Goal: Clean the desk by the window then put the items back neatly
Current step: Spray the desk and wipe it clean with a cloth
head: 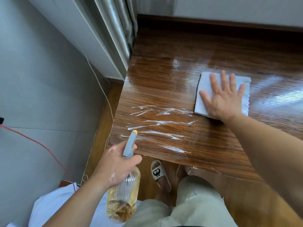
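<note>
While the right hand (pixel 224 99) lies flat on the cloth (pixel 206 82) at about 2 o'clock, grip released and just pressing down, the white foam streaks (pixel 160 125) sit unwiped near the middle of the surface (pixel 164 79), running toward its 7 o'clock corner. The left hand (pixel 118 164) is down at 7 o'clock, grip wrapped round the neck of the bottle (pixel 124 194), nozzle poking over the edge.

What I'd worry about: a sweep toward that corner could push foam off the edge onto the floor (pixel 101 145), right by the slipper (pixel 158 172) at 6 o'clock, so slip risk. The streaks might also dry into marks if they're left. Another squirt aimed high could hit the curtain (pixel 118 30) at 11 o'clock. And the cloth may skate, since the wood looks glossy and wet.

Room-wise: dark wood grain with window glare at 3 o'clock, a grey wall (pixel 41 71) at 9, and a red cord (pixel 41 145) and a white cord (pixel 105 99) trailing on the floor.
</note>
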Available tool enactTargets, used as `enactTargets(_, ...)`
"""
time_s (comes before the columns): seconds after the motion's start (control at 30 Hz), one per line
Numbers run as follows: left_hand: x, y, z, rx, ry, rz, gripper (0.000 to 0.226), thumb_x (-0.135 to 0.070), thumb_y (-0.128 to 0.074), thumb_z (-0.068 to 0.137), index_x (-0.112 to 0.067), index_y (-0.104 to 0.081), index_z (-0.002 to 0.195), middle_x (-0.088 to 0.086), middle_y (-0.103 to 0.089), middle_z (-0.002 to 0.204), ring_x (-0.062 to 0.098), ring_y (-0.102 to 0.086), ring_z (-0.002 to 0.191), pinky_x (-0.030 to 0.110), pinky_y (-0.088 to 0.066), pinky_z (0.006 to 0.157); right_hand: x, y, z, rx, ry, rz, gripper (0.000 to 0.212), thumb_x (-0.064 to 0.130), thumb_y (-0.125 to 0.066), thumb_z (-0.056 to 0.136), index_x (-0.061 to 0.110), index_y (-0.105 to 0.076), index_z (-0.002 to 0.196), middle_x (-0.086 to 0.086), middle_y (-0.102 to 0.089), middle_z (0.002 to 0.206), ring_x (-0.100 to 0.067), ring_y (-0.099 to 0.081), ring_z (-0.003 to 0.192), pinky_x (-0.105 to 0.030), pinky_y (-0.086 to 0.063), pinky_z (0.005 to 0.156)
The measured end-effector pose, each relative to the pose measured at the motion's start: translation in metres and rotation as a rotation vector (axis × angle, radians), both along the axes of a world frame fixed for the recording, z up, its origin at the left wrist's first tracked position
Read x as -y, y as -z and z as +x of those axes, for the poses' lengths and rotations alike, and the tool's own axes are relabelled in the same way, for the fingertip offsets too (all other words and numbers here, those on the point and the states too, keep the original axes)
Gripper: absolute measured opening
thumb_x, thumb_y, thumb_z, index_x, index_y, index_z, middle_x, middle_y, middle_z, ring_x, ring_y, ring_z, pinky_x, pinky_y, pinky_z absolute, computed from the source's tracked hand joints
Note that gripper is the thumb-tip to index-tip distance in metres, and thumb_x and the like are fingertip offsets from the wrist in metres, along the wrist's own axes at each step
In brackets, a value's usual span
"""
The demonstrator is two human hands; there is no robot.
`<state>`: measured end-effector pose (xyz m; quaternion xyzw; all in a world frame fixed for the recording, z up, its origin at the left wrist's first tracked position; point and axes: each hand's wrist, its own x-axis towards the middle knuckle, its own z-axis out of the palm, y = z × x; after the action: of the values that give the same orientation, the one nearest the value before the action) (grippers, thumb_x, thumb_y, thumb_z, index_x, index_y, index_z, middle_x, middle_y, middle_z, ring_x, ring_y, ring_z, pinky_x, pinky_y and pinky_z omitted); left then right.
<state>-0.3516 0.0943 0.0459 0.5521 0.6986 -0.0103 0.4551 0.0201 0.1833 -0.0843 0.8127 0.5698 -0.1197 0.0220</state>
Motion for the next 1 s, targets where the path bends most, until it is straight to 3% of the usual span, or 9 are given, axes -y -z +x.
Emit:
enactTargets(0.1,0.008,0.0,-0.01,-0.034,-0.005,0.007,0.013,-0.037,-0.072,0.073,-0.033,-0.066,0.084,-0.005,-0.068,0.078,0.018,-0.067,0.066,0.039,-0.056,0.065,-0.005,0.001,0.001,-0.012,0.012,-0.005,0.08,0.081,-0.005,0.089,0.041,-0.001,0.158,0.002,0.002,0.17,-0.028,0.006,0.156,-0.063,0.001,0.121)
enactTargets(0.2,0.016,-0.002,-0.017,-0.05,0.022,0.001,0.017,-0.041,-0.067,0.067,-0.026,-0.063,0.072,-0.003,-0.064,0.068,0.021,-0.064,0.064,0.042,-0.054,0.062,-0.004,0.0,0.0,-0.016,0.015,-0.011,0.081,0.082,-0.003,0.088,0.041,0.0,0.158,0.003,0.004,0.17,-0.027,0.008,0.156,-0.063,0.003,0.121)
enactTargets(0.37,0.025,-0.001,-0.03,-0.089,0.056,-0.014,0.019,-0.03,-0.071,0.074,-0.02,-0.059,0.063,0.0,-0.063,0.064,0.023,-0.062,0.063,0.043,-0.054,0.061,0.016,0.001,-0.015,-0.014,0.026,-0.023,0.08,0.081,-0.003,0.088,0.041,0.001,0.158,0.003,0.005,0.17,-0.028,0.008,0.156,-0.063,0.0,0.121)
enactTargets(0.5,0.031,0.0,-0.035,-0.044,0.139,-0.05,0.011,-0.038,-0.07,0.075,-0.03,-0.064,0.08,-0.006,-0.064,0.078,0.019,-0.063,0.07,0.036,-0.054,0.063,0.051,0.001,-0.034,-0.026,0.008,-0.005,0.078,0.079,-0.008,0.09,0.04,-0.002,0.158,0.002,0.001,0.17,-0.027,0.005,0.156,-0.063,-0.002,0.121)
enactTargets(0.6,0.033,0.001,-0.03,-0.008,0.221,-0.096,0.026,-0.046,-0.066,0.071,-0.036,-0.063,0.094,-0.01,-0.062,0.088,0.016,-0.064,0.077,0.038,-0.058,0.072,0.079,-0.002,-0.046,-0.015,-0.009,-0.004,0.078,0.077,-0.01,0.092,0.038,-0.005,0.159,0.0,-0.003,0.17,-0.029,0.002,0.156,-0.064,-0.006,0.12)
enactTargets(0.7,0.032,0.003,-0.018,0.003,0.302,-0.09,0.025,-0.046,-0.067,0.069,-0.034,-0.063,0.09,-0.009,-0.062,0.086,0.015,-0.061,0.077,0.04,-0.054,0.072,0.104,-0.005,-0.057,-0.021,-0.019,0.0,0.078,0.075,-0.013,0.093,0.036,-0.008,0.16,-0.002,-0.005,0.17,-0.03,0.0,0.155,-0.065,-0.008,0.119)
enactTargets(0.83,0.03,0.006,0.0,0.025,0.352,-0.082,0.025,-0.044,-0.066,0.065,-0.022,-0.06,0.075,-0.006,-0.062,0.076,0.013,-0.052,0.065,0.035,-0.049,0.061,0.134,-0.005,-0.073,-0.029,-0.018,-0.002,0.079,0.075,-0.017,0.093,0.034,-0.012,0.16,-0.003,-0.007,0.17,-0.031,-0.001,0.156,-0.066,-0.009,0.119)
enactTargets(1.0,0.022,0.007,0.01,0.006,0.411,-0.144,0.03,-0.048,-0.067,0.065,-0.022,-0.062,0.08,-0.005,-0.063,0.08,0.014,-0.054,0.067,0.043,-0.056,0.068,0.163,0.001,-0.097,0.0,-0.042,-0.01,0.082,0.077,-0.015,0.094,0.032,-0.009,0.161,-0.007,-0.004,0.17,-0.034,0.001,0.156,-0.069,-0.012,0.118)
